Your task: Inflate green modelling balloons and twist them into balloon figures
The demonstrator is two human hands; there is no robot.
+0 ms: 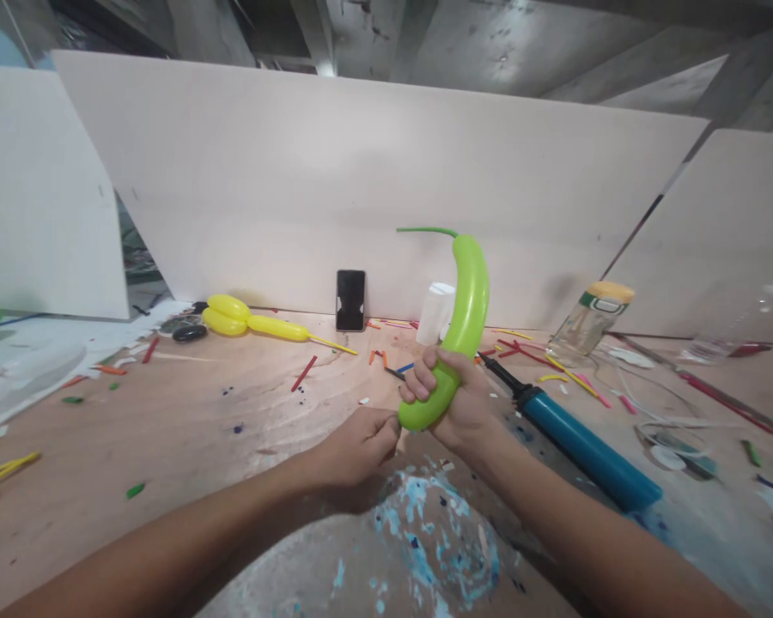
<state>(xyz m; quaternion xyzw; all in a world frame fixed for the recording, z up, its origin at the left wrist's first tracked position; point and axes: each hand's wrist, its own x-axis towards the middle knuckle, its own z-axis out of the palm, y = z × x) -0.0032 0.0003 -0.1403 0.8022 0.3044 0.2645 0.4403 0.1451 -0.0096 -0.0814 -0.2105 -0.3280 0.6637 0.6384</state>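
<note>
A curved light-green balloon [472, 300] stands upright in front of me, with a thin uninflated green tail pointing left from its top. My right hand [451, 390] is wrapped round its lower part. At the balloon's bottom end my left hand [367, 438] is closed in a pinch, touching the rounded tip; the fingers hide the end they grip. Just right of my right hand lies a blue hand pump [586, 446], its black nozzle pointing toward the balloon.
A yellow twisted balloon [276, 328] lies at the back left. A phone [350, 300] leans on the white board [296, 189]. A white roll [434, 314], a tilted clear bottle [589, 322] and balloon scraps lie across the wooden table [186, 429].
</note>
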